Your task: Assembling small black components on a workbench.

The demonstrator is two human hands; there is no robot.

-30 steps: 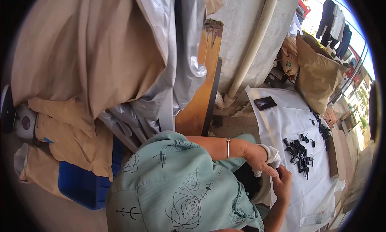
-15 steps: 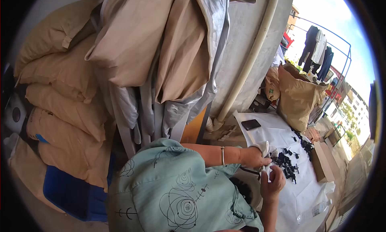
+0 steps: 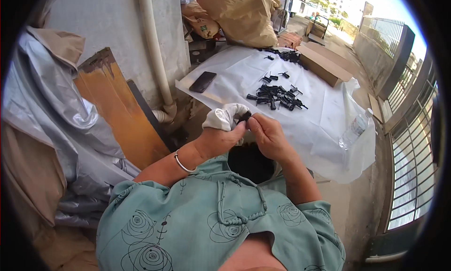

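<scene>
My left hand (image 3: 217,140) wears white cloth (image 3: 220,119), perhaps a partial glove, over its fingers. Those fingers close on a small black plastic part (image 3: 245,115). From the other side my right hand (image 3: 268,135), bare, pinches at the same part with thumb and forefinger; the fingertips hide much of it. Both hands meet in front of my chest, above a dark-filled round container (image 3: 252,162). Beyond them, a loose heap of black plastic parts (image 3: 278,96) with thin pins lies on a white sheet (image 3: 314,125).
A dark phone (image 3: 203,81) lies at the sheet's left. Behind are more black parts (image 3: 287,56), an open cardboard box (image 3: 324,64) and a big brown sack (image 3: 242,19). A clear plastic bottle (image 3: 355,129) lies at right. An orange-brown board (image 3: 120,111) leans by the wall pipe (image 3: 157,50).
My view has swung right and down, from the stacked sacks toward the sheet-covered table. Both hands stay together, and the black part now shows between the fingertips.
</scene>
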